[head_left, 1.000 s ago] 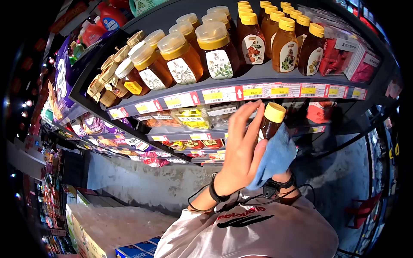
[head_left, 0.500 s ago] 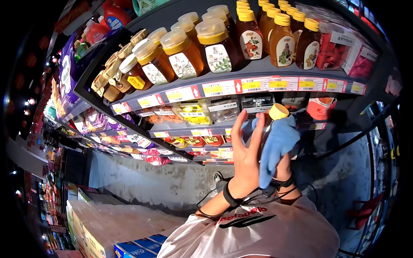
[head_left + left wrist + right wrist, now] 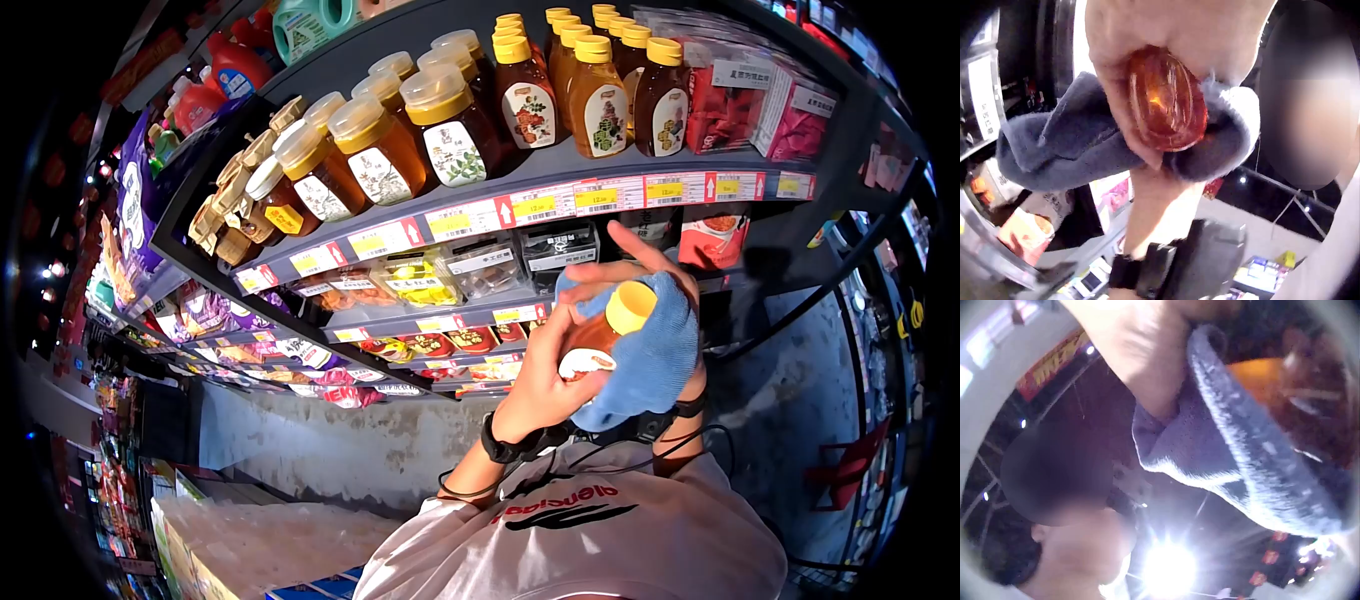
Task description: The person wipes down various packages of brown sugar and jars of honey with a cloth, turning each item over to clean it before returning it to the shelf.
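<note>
In the head view, an amber bottle (image 3: 594, 338) with a yellow cap (image 3: 631, 307) is tilted in front of the torso. My left hand (image 3: 543, 388) grips its lower body, thumb beside the white label. A blue cloth (image 3: 655, 360) wraps the bottle's far side, held by my right hand (image 3: 655, 262), one finger of which sticks out above; the cloth hides most of that hand. The left wrist view shows the bottle's base (image 3: 1169, 103) with cloth (image 3: 1063, 140) on both sides. Cloth (image 3: 1222, 447) hangs from my right hand (image 3: 1147, 353) in the right wrist view.
Honey jars (image 3: 378, 150) and yellow-capped bottles (image 3: 598, 100) line the upper shelf, above a price-tag rail (image 3: 450, 222). Packaged goods (image 3: 415, 282) fill lower shelves. A plastic-covered carton stack (image 3: 260, 525) stands lower left, and a red stool (image 3: 848, 468) at right.
The bottle has tilted over, showing its label. My left hand has gone from raised, fairly straight fingers to gripping it lower down. The right hand's fingers now show above the cloth.
</note>
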Demonstrator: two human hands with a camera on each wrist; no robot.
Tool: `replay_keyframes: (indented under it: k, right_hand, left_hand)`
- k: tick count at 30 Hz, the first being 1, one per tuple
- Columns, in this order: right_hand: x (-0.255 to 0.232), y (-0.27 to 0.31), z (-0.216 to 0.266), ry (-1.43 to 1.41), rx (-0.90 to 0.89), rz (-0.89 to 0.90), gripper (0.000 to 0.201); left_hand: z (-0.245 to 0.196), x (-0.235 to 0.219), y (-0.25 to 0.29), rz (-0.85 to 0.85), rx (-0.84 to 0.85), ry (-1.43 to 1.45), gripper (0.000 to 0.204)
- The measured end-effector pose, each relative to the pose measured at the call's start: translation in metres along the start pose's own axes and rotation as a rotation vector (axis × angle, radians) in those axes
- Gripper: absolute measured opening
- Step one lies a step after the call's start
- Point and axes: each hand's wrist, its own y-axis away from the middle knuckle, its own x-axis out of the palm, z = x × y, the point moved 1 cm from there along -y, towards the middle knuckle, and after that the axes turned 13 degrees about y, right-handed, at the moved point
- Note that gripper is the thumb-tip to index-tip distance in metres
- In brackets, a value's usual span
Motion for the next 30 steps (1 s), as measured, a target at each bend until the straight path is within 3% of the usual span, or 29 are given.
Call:
replay_keyframes:
  k: [3,4,5,8,9,11,13,15,17,19,20,21,23,24,25,26,27,30]
  right_hand:
    - [-0.002,0.001,-0.003,0.035,-0.08,0.007,0.059]
    - [0.003,0.0,-0.006,-0.138,0.004,-0.065,0.06]
    - [0.011,-0.001,-0.013,-0.057,-0.146,-0.14,0.064]
    - [0.024,0.018,-0.025,0.532,-0.236,-0.403,0.056]
    - [0.029,0.014,-0.028,0.581,-0.273,-0.388,0.058]
    - [0.038,0.007,-0.029,0.715,-0.367,-0.423,0.059]
    - [0.041,0.007,-0.045,0.564,-0.283,-0.391,0.062]
    - [0.032,0.007,-0.072,0.292,-0.072,-0.282,0.062]
    - [0.018,0.0,-0.066,0.331,-0.185,-0.225,0.059]
    - [0.012,0.0,-0.065,0.161,-0.163,-0.298,0.057]
    - [0.004,0.0,-0.068,0.125,-0.146,-0.268,0.055]
    - [0.01,0.005,-0.066,0.04,-0.127,-0.447,0.046]
    - [-0.016,0.009,-0.072,0.215,-0.209,-0.344,0.035]
    - [-0.03,0.011,-0.074,0.194,-0.165,-0.241,0.039]
    - [-0.037,0.012,-0.075,0.171,-0.118,-0.135,0.044]
    - [-0.032,0.017,-0.071,0.009,0.085,-0.167,0.037]
    - [-0.029,0.015,-0.058,-0.08,0.037,-0.121,0.034]
    - [-0.012,0.015,-0.016,0.12,0.001,-0.124,0.035]
  left_hand:
    - [-0.02,0.003,-0.004,0.02,-0.015,-0.126,0.035]
    - [-0.009,-0.004,-0.004,-0.008,0.01,-0.193,0.035]
    - [-0.014,-0.005,-0.008,-0.057,0.011,-0.238,0.037]
    - [-0.007,-0.004,-0.025,-0.268,0.259,-0.288,0.037]
    - [-0.014,-0.005,-0.029,-0.369,0.297,-0.369,0.044]
    - [-0.018,-0.011,-0.043,-0.457,0.374,-0.254,0.052]
    - [-0.024,-0.01,-0.054,-0.444,0.424,-0.192,0.06]
    - [-0.027,-0.007,-0.059,-0.434,0.496,-0.098,0.074]
    - [-0.015,-0.021,-0.055,-0.336,0.481,-0.164,0.076]
    - [-0.012,-0.027,-0.048,-0.211,0.403,-0.286,0.071]
    - [-0.029,-0.021,-0.053,-0.089,0.444,-0.369,0.066]
    - [-0.055,-0.015,-0.061,-0.006,0.616,-0.548,0.059]
    - [-0.059,-0.018,-0.06,-0.014,0.58,-0.547,0.06]
    - [-0.052,-0.019,-0.063,-0.046,0.55,-0.362,0.062]
    - [-0.051,-0.018,-0.075,-0.05,0.644,-0.221,0.057]
    - [-0.053,-0.023,-0.084,-0.088,0.65,-0.278,0.053]
    - [-0.056,-0.029,-0.092,-0.127,0.652,-0.335,0.05]
    - [-0.062,-0.041,-0.126,-0.21,0.688,-0.479,0.041]
